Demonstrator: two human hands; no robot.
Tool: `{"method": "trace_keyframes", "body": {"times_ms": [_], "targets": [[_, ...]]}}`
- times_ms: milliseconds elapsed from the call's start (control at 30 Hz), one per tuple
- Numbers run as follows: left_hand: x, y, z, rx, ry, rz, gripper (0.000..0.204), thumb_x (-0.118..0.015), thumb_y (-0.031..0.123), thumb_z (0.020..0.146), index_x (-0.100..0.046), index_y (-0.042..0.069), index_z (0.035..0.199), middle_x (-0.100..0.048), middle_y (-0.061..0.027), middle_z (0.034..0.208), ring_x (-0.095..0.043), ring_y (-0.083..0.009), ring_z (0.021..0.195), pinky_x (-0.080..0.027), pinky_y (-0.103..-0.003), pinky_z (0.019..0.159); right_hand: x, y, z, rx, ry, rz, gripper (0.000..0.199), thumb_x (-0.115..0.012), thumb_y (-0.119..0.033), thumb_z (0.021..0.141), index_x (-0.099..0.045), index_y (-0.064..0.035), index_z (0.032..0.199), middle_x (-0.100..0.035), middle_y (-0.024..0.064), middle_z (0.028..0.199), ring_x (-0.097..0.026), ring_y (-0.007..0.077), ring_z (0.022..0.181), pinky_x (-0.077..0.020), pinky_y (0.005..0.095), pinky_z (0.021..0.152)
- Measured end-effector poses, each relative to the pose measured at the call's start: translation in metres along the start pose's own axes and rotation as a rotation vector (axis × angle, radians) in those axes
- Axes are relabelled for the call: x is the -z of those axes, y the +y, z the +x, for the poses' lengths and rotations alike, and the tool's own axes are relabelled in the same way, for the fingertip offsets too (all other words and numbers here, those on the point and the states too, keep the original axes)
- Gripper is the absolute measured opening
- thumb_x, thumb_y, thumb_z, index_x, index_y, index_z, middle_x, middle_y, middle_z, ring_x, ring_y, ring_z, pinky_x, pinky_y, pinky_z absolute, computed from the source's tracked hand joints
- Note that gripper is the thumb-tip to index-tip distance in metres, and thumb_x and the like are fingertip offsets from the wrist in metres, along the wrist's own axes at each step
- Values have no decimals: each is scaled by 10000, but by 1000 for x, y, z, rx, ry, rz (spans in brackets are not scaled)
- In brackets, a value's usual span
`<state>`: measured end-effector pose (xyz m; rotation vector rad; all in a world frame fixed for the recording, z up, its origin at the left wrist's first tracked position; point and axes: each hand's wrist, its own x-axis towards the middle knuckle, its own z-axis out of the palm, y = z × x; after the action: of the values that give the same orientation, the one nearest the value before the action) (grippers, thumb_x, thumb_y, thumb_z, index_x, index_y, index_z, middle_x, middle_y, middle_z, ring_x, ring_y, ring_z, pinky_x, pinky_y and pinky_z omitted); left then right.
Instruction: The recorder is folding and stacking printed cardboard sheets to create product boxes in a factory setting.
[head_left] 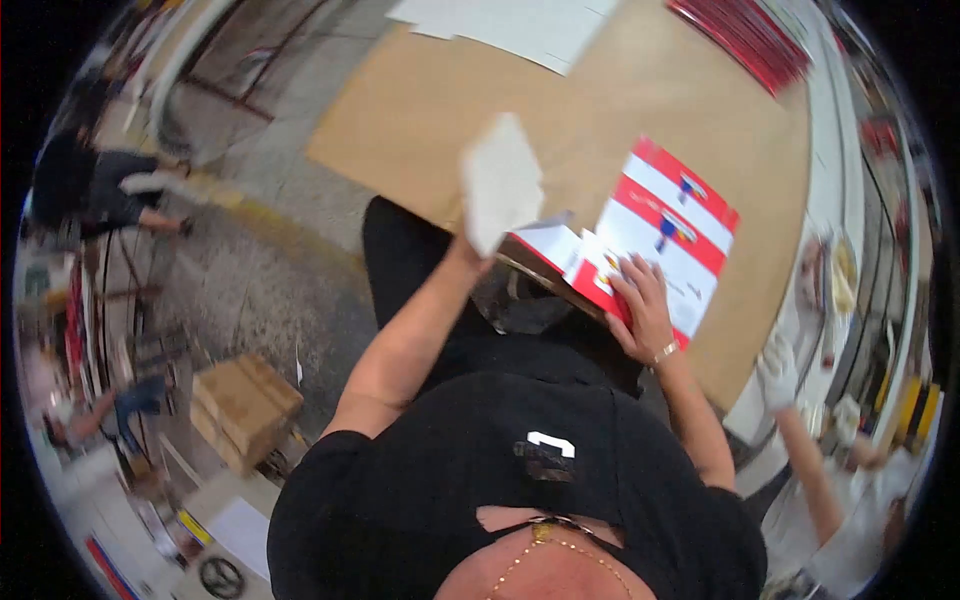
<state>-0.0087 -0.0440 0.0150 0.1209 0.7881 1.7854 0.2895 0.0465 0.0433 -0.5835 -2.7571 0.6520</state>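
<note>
A red and white printed cardboard sheet (668, 225), folded at its near left end, lies on the brown table near its front edge. My right hand (645, 308) rests on its lower part with the fingers spread and stretched out. A blurred white cardboard panel (503, 180) stands tilted up at the left of the sheet. Behind its lower end is my left hand (472, 252), gripping it, with most fingers hidden. Whether the panel joins the printed sheet I cannot tell. A small folded flap (548, 245) sticks up between the two.
White sheets (510, 25) lie at the table's (400, 120) far side, with a stack of red glossy sheets (745, 40) at the far right. A co-worker's gloved hand (778, 372) is at the right. A brown carton (243, 405) stands at the lower left; another person (110, 190) is farther left.
</note>
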Motion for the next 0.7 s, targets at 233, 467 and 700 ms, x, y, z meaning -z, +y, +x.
{"method": "trace_keyframes", "body": {"times_ms": [233, 467, 700], "targets": [[35, 28, -8, 201, -217, 232, 948, -858, 348, 708, -364, 33, 1454, -497, -111, 1421, -486, -272, 1310, -410, -440, 1088, 2, -4, -24, -105, 30, -50, 578, -708, -279, 818, -517, -140, 1345, -416, 159, 1470, -303, 375, 1428, -161, 554, 1189], [-15, 1, -8, -112, 234, 306, 543, -624, 387, 968, -476, 23, 1342, -576, -79, 1281, -564, -200, 1162, -480, -369, 956, 0, -8, -23, -95, -15, -50, 593, -732, -251, 803, -519, -151, 1347, -402, 157, 1485, -291, 386, 1433, -169, 556, 1189], [-12, -16, -9, -628, 5, 1279, 366, -518, 79, 945, -552, 13, 1304, -611, -230, 1238, -586, -387, 1150, -444, -416, 989, 1, -5, -24, -16, 13, -19, 638, -693, -127, 824, -475, -251, 1410, -376, 185, 1500, -307, 406, 1424, -202, 569, 1179]]}}
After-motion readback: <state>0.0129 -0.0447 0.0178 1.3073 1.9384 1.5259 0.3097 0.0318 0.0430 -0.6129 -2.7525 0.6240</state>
